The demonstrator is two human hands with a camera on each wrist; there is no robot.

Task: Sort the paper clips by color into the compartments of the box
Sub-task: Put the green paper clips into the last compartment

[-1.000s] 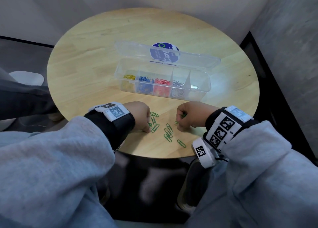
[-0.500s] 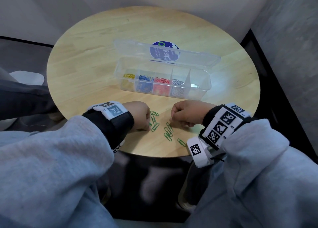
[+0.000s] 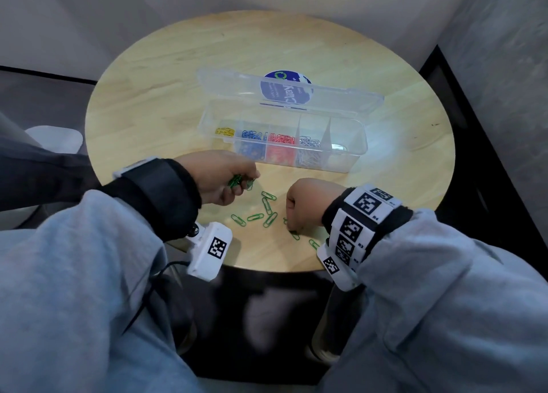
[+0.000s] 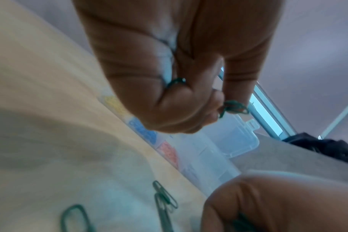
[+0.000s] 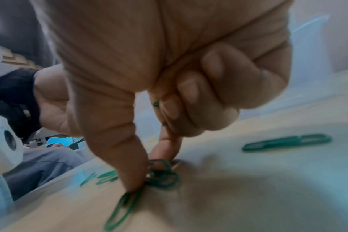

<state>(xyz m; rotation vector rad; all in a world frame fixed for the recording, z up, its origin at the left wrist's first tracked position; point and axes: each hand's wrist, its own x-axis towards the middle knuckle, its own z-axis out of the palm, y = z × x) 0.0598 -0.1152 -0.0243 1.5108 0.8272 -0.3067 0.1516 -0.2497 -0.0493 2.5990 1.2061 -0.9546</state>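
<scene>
— Lifted since 1 second ago, the left hand [image 3: 221,174] is off the bench [image 3: 166,101], its fingers [image 4: 189,100] curled tight round a bunch of green clips [image 3: 240,181].

— And the right hand [image 3: 305,201]?

— Low on the bench, thumb and forefinger narrowed onto green clips [image 5: 161,175], other fingers curled in.

— Loose ones?

— More green clips [image 3: 268,210] lie between the hands. Beyond them sits the open box [image 3: 354,143]: yellow, blue, red and white clips fill 4 compartments.
</scene>
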